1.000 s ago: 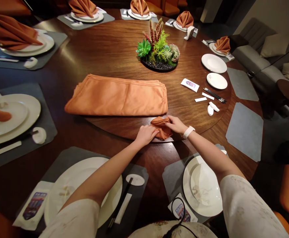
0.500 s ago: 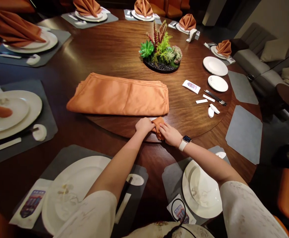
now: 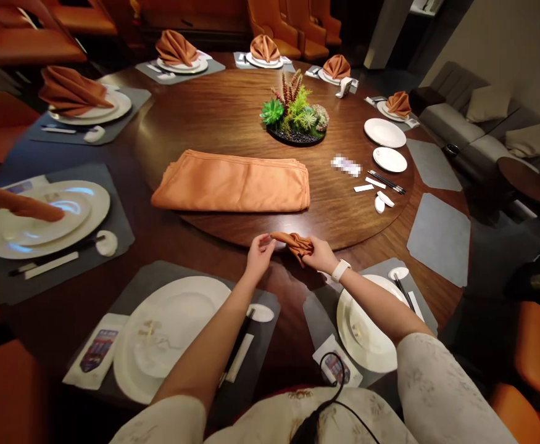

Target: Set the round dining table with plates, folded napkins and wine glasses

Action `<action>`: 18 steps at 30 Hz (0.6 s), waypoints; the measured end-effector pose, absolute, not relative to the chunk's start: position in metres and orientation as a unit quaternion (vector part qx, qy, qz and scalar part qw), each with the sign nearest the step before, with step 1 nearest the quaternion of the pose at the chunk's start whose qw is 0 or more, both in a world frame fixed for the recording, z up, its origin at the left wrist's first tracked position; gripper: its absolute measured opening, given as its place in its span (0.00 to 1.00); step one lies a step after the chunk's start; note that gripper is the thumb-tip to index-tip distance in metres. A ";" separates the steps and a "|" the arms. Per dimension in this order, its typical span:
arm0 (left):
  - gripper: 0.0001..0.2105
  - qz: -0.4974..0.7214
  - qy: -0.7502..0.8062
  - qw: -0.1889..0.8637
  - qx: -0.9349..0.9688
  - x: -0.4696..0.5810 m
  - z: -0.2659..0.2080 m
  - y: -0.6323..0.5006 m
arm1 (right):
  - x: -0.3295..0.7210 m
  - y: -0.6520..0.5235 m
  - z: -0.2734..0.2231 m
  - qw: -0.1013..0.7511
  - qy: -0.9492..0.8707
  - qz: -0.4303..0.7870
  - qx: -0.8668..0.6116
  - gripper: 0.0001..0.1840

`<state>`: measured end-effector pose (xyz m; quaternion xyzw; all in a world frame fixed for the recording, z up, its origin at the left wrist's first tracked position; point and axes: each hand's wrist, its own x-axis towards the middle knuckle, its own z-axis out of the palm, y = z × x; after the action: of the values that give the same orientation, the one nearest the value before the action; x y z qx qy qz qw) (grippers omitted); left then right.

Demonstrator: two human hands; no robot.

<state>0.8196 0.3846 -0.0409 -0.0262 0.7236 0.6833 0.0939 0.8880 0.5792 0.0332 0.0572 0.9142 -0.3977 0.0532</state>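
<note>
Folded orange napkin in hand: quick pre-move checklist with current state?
1. Both hands on the folded napkin: ok, left hand pinches one end, right hand grips the other.
2. Napkin lifted off the turntable: cannot tell, it sits right at the edge.
3. Fold holding its shape: ok, compact roll, no loose corner visible.
4. Nearest plate free of cloth: ok.
5. Chopsticks beside that plate undisturbed: ok.
6. Napkin stack out of the way: ok, lies apart, farther in.
</note>
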 end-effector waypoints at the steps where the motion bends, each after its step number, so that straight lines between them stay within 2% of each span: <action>1: 0.23 0.718 0.681 0.141 -0.035 0.839 -0.041 0.381 | 0.908 0.576 0.039 0.068 0.874 -0.471 0.093 0.15; 4: 0.29 0.776 0.554 0.299 -0.036 0.900 -0.036 0.380 | 0.977 0.566 0.054 0.153 0.713 -0.667 0.149 0.21; 7: 0.29 0.778 0.479 0.401 -0.062 0.957 -0.031 0.393 | 1.046 0.558 0.064 0.196 0.600 -0.753 0.187 0.24; 11: 0.22 0.739 0.464 0.475 -0.116 1.019 -0.026 0.427 | 1.124 0.561 0.070 0.157 0.580 -0.749 0.280 0.20; 15: 0.10 0.688 0.485 0.498 -0.207 1.066 -0.017 0.465 | 1.175 0.593 0.070 0.144 0.561 -0.720 0.381 0.21; 18: 0.08 0.658 0.491 0.521 -0.232 1.088 -0.011 0.490 | 1.193 0.634 0.065 0.124 0.604 -0.666 0.420 0.17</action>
<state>1.0884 0.4905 -0.0112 -0.2324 0.4913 0.6584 0.5207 1.1930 0.6338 0.0651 0.4197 0.6038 -0.6662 0.1245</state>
